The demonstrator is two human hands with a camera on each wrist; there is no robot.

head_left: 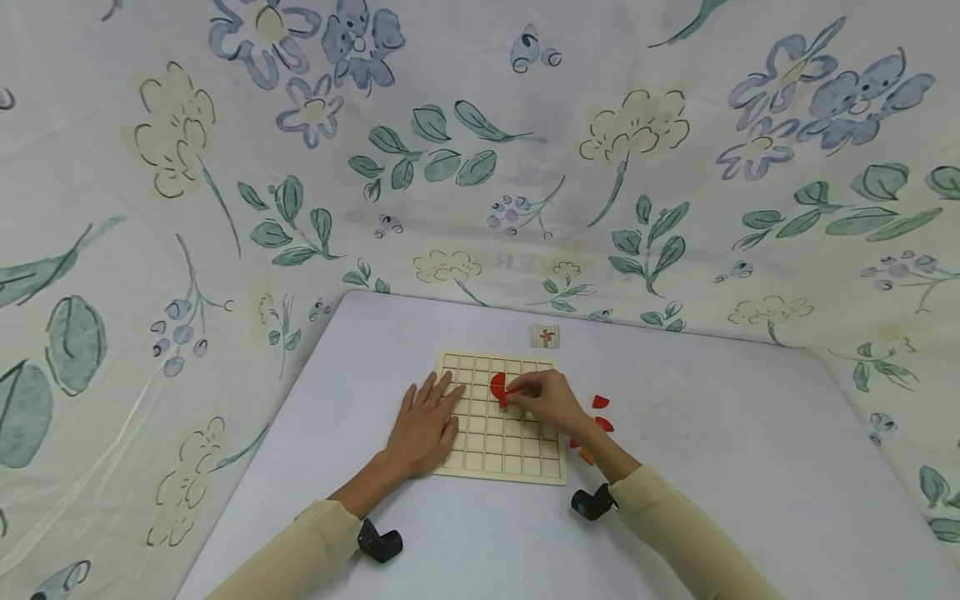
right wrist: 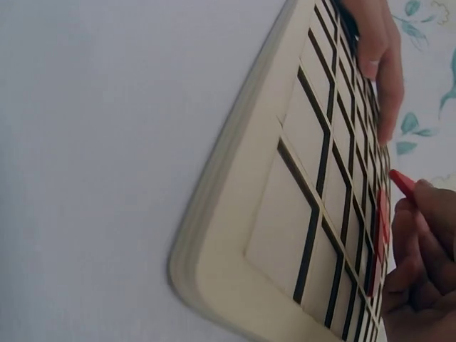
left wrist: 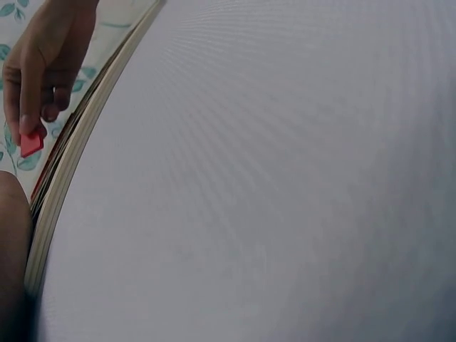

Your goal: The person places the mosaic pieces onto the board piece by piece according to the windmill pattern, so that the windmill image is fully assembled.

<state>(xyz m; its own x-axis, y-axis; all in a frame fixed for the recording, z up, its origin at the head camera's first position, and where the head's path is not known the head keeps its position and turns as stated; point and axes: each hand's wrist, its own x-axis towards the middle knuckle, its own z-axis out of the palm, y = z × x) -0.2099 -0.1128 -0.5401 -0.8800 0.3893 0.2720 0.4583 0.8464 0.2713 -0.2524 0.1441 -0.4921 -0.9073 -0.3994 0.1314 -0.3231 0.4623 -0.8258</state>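
A square light-wood board [head_left: 498, 478] with a grid of cells lies on the table. My left hand [head_left: 427, 425] rests on its left side with the fingers spread and fairly straight. Over the upper middle of the grid, my right hand [head_left: 547, 397] pinches a small flat red piece [right wrist: 402, 184] between thumb and fingertips; the piece also shows in the left wrist view. Right beside those fingertips, red pieces [head_left: 497, 384] form part of a round shape on the grid. Part of the board's right side is hidden under my right hand.
Right of the board lie loose red pieces, one quarter-round [head_left: 601, 402] and another [head_left: 605, 424] near my forearm, plus an orange piece [head_left: 587, 456]. A small card with a red pattern [head_left: 545, 336] sits behind the board. Floral cloth [head_left: 525, 208] hangs behind the white table [head_left: 720, 400].
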